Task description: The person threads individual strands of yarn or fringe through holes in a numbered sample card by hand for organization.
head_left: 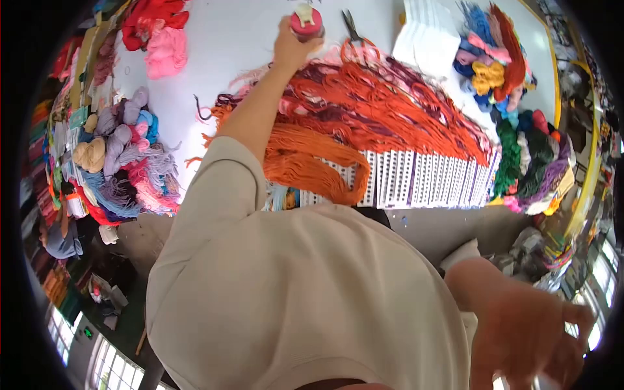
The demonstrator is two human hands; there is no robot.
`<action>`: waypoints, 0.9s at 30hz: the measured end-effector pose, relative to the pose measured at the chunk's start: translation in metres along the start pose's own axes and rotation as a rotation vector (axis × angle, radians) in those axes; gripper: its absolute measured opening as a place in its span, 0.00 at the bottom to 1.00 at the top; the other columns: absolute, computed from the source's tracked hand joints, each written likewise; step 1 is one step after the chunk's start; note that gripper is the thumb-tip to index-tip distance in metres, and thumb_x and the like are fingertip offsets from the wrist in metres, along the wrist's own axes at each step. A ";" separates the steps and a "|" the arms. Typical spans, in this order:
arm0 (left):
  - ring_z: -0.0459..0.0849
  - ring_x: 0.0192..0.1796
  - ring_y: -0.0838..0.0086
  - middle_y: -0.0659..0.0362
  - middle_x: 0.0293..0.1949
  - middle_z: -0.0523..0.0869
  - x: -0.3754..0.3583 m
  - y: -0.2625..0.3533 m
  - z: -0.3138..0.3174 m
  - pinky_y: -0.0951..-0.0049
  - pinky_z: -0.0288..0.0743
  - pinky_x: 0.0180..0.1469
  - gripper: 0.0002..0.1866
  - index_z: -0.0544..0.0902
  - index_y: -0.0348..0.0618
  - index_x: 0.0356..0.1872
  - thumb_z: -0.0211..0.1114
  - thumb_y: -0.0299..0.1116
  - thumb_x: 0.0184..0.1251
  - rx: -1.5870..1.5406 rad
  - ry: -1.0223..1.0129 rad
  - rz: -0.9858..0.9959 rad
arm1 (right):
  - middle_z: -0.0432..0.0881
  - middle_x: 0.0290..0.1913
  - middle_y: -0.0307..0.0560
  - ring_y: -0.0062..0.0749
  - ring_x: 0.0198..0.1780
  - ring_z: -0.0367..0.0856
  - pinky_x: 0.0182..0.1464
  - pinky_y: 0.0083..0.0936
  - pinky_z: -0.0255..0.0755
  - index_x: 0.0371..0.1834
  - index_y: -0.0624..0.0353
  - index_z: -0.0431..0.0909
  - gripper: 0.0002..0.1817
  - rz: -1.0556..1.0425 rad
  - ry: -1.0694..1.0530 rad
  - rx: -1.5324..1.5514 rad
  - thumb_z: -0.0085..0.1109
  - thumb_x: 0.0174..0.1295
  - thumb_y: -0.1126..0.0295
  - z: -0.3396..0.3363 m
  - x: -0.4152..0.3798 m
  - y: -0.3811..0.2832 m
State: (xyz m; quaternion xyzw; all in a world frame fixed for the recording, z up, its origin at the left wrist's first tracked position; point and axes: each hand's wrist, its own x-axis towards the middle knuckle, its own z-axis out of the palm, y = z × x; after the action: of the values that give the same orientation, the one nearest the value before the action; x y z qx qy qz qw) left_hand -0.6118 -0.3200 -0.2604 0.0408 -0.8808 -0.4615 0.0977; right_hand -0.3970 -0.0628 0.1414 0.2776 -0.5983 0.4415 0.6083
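Note:
At the far side of the white table, my left hand [294, 47] is closed around a cup or bottle with a red lid [307, 21] and a cream piece on top; its body is mostly hidden by my fingers. My right hand [533, 331] is raised at the lower right, close to the camera and blurred. Its fingers look apart, with nothing visible in them. Dark scissors with orange handles [356, 40] lie right of the lidded container. Between it and my body spread red-orange yarn strands [364, 97] and an orange yarn skein [292, 153].
Under the yarn are white strips with rows of dark holes [429, 179]. White sheets [426, 39] lie at the back right. Yarn bundles crowd the left side [123, 149] and right side [533, 156]. Pink yarn [166, 52] sits at the back left.

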 end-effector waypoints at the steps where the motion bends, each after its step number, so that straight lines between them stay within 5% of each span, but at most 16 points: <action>1: 0.80 0.55 0.51 0.41 0.52 0.80 -0.003 -0.002 -0.002 0.60 0.74 0.57 0.50 0.64 0.34 0.61 0.82 0.46 0.38 0.126 0.096 0.112 | 0.70 0.62 0.39 0.30 0.60 0.68 0.61 0.49 0.51 0.51 0.22 0.78 0.19 0.059 0.088 -0.125 0.54 0.57 0.39 -0.013 -0.012 -0.002; 2: 0.77 0.58 0.68 0.46 0.62 0.72 -0.014 -0.006 -0.001 0.70 0.75 0.55 0.44 0.66 0.32 0.59 0.80 0.44 0.45 0.274 0.214 0.184 | 0.63 0.67 0.48 0.35 0.58 0.71 0.56 0.47 0.62 0.62 0.29 0.66 0.26 0.157 0.004 0.001 0.45 0.63 0.38 -0.024 -0.026 -0.002; 3: 0.77 0.58 0.68 0.46 0.62 0.72 -0.032 -0.002 -0.006 0.70 0.75 0.55 0.44 0.66 0.32 0.59 0.80 0.44 0.45 0.271 0.205 0.183 | 0.55 0.72 0.57 0.40 0.56 0.75 0.51 0.46 0.73 0.74 0.35 0.54 0.34 0.254 -0.076 0.132 0.36 0.69 0.36 -0.038 -0.041 -0.005; 5: 0.80 0.47 0.76 0.53 0.50 0.80 -0.082 0.021 -0.028 0.74 0.76 0.47 0.29 0.72 0.36 0.52 0.75 0.37 0.54 -0.173 0.078 -0.110 | 0.60 0.70 0.56 0.35 0.50 0.78 0.52 0.37 0.72 0.70 0.46 0.59 0.26 0.647 -0.241 -0.115 0.42 0.73 0.51 -0.084 -0.069 -0.026; 7: 0.83 0.36 0.74 0.53 0.38 0.85 -0.150 0.055 -0.044 0.72 0.76 0.37 0.17 0.81 0.38 0.39 0.71 0.41 0.57 -0.365 -0.264 -0.283 | 0.64 0.68 0.55 0.31 0.49 0.78 0.52 0.29 0.70 0.64 0.56 0.63 0.19 1.147 -0.073 -0.309 0.44 0.72 0.65 -0.118 -0.126 -0.043; 8: 0.82 0.31 0.75 0.59 0.28 0.85 -0.185 0.067 -0.040 0.71 0.74 0.35 0.13 0.83 0.41 0.30 0.68 0.42 0.59 -0.289 -0.419 -0.273 | 0.69 0.61 0.50 0.28 0.47 0.76 0.52 0.26 0.69 0.62 0.59 0.65 0.19 1.220 -0.124 -0.261 0.47 0.71 0.66 -0.120 -0.146 -0.047; 9: 0.81 0.32 0.79 0.62 0.32 0.84 -0.218 0.066 -0.033 0.74 0.76 0.35 0.09 0.80 0.42 0.34 0.66 0.36 0.63 -0.307 -0.747 -0.370 | 0.74 0.53 0.44 0.25 0.45 0.74 0.53 0.22 0.68 0.60 0.62 0.67 0.19 1.289 -0.173 -0.209 0.49 0.70 0.66 -0.119 -0.164 -0.052; 12: 0.84 0.34 0.64 0.49 0.37 0.85 -0.252 0.098 -0.003 0.65 0.77 0.38 0.32 0.82 0.35 0.40 0.63 0.61 0.56 0.340 -1.402 -0.249 | 0.74 0.49 0.41 0.23 0.45 0.73 0.53 0.22 0.68 0.61 0.61 0.66 0.20 1.729 -0.225 -0.198 0.52 0.68 0.69 -0.143 -0.209 -0.077; 13: 0.84 0.34 0.64 0.49 0.37 0.85 -0.264 0.101 0.003 0.65 0.77 0.38 0.32 0.82 0.35 0.40 0.63 0.61 0.56 0.343 -1.402 -0.246 | 0.74 0.50 0.41 0.22 0.45 0.73 0.53 0.22 0.68 0.62 0.60 0.66 0.20 1.826 -0.292 -0.200 0.52 0.68 0.70 -0.147 -0.217 -0.083; 16: 0.83 0.46 0.52 0.43 0.45 0.84 -0.300 0.117 0.012 0.58 0.77 0.48 0.38 0.80 0.36 0.49 0.66 0.64 0.49 0.487 -0.977 -0.142 | 0.74 0.49 0.41 0.19 0.42 0.72 0.49 0.19 0.70 0.63 0.60 0.63 0.23 1.832 -0.360 -0.066 0.54 0.65 0.78 -0.166 -0.245 -0.095; 21: 0.84 0.49 0.59 0.48 0.46 0.85 -0.299 0.085 0.025 0.62 0.77 0.50 0.33 0.80 0.37 0.50 0.72 0.53 0.48 0.556 -1.068 -0.186 | 0.72 0.50 0.42 0.18 0.41 0.73 0.46 0.18 0.70 0.64 0.62 0.60 0.27 1.758 -0.507 -0.195 0.56 0.62 0.82 -0.202 -0.245 -0.073; 23: 0.86 0.45 0.65 0.50 0.43 0.86 -0.302 0.050 0.022 0.64 0.80 0.45 0.28 0.79 0.37 0.48 0.73 0.44 0.49 -0.199 -0.916 -0.605 | 0.70 0.54 0.44 0.18 0.40 0.73 0.46 0.17 0.70 0.65 0.61 0.60 0.28 1.680 -0.429 -0.236 0.57 0.62 0.82 -0.217 -0.244 -0.058; 25: 0.86 0.42 0.67 0.51 0.38 0.87 -0.287 0.084 0.000 0.66 0.81 0.42 0.20 0.80 0.36 0.45 0.70 0.38 0.55 -0.204 -0.907 -0.709 | 0.69 0.57 0.45 0.18 0.40 0.73 0.44 0.17 0.70 0.64 0.61 0.61 0.27 1.720 -0.401 -0.243 0.58 0.62 0.80 -0.235 -0.245 -0.043; 27: 0.86 0.40 0.65 0.51 0.37 0.87 -0.280 0.066 -0.019 0.65 0.82 0.40 0.12 0.80 0.35 0.43 0.64 0.32 0.62 -0.875 -0.577 -1.044 | 0.70 0.57 0.45 0.18 0.39 0.74 0.44 0.17 0.70 0.64 0.61 0.61 0.27 1.761 -0.431 -0.276 0.58 0.62 0.79 -0.244 -0.245 -0.029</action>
State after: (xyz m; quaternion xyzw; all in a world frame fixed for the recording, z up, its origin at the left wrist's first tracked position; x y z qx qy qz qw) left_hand -0.3332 -0.2520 -0.2331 0.2888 -0.4731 -0.7492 -0.3627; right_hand -0.2285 0.0848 -0.1232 -0.2774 -0.7417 0.6091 -0.0449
